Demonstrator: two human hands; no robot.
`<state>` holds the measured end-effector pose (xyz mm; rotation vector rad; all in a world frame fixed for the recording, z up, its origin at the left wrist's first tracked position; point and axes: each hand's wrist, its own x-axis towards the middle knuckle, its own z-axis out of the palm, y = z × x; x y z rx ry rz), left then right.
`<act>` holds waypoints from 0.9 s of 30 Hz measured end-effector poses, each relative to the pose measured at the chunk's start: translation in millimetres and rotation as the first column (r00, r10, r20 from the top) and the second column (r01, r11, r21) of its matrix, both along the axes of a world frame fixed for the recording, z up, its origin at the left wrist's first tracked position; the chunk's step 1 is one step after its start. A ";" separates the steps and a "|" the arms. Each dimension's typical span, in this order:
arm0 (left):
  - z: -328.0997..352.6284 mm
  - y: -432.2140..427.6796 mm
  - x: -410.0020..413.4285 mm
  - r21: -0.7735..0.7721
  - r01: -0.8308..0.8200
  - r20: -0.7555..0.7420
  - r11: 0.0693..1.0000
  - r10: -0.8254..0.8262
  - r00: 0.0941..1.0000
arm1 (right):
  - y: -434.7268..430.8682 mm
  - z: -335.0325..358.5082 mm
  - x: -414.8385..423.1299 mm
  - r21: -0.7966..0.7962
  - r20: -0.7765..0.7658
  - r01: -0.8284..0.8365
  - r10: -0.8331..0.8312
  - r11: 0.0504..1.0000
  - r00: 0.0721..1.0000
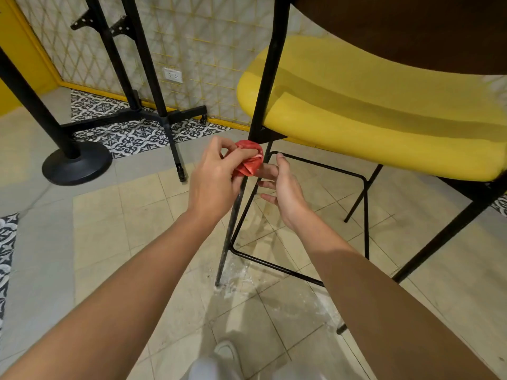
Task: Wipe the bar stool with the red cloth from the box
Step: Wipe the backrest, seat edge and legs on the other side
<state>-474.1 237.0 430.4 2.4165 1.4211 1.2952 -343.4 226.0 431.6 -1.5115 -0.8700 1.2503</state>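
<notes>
The bar stool has a yellow padded seat [370, 105] on thin black metal legs with a wire footrest [315, 165]. Its front left leg [236, 215] runs down between my two hands. My left hand [214, 176] grips a crumpled red cloth [249, 157] and holds it against that leg just below the seat. My right hand [282, 187] hovers on the other side of the leg with fingers spread, its fingertips close to the cloth. The box is not in view.
A dark round tabletop [411, 28] overhangs the stool at top right. A black pedestal base [76, 165] stands at left. A black wheeled rack [153, 111] stands by the lattice wall. White dust marks the tiled floor [241, 272] at the leg's foot.
</notes>
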 end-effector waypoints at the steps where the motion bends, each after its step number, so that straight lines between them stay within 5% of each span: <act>1: -1.9 -0.5 -0.6 0.002 0.023 -0.049 1.000 -0.023 0.999 | 0.2 -0.9 0.7 -0.001 0.000 0.004 -0.004 1.000 1.000; 6: -16.7 -5.1 -14.3 -0.061 0.022 -0.286 0.998 -0.039 0.958 | -1.0 0.3 2.9 0.001 0.033 -0.050 0.050 0.999 0.998; 14: -0.6 -3.1 6.1 0.026 0.065 -0.218 0.998 -0.058 0.974 | 0.4 -1.3 3.5 -0.009 -0.010 -0.022 0.022 1.000 1.000; 19: -36.9 -7.8 -11.7 -0.108 0.038 -0.223 0.993 -0.061 0.973 | 0.0 -2.8 6.7 0.004 0.012 -0.072 0.072 0.997 0.997; 22: -42.6 -2.6 -19.6 -0.183 -0.084 0.022 0.980 0.089 0.996 | 1.8 -5.6 7.3 -0.003 0.032 -0.090 0.090 0.996 0.995; 24: -35.9 7.8 -17.3 -0.350 -0.172 0.305 0.921 0.286 0.909 | 2.3 -8.8 6.7 -0.012 0.027 -0.098 0.098 0.995 0.995; 27: -22.2 20.0 -0.9 -0.570 0.135 0.554 0.810 0.258 0.792 | 3.4 -13.1 6.7 -0.010 0.031 -0.095 0.095 0.995 0.995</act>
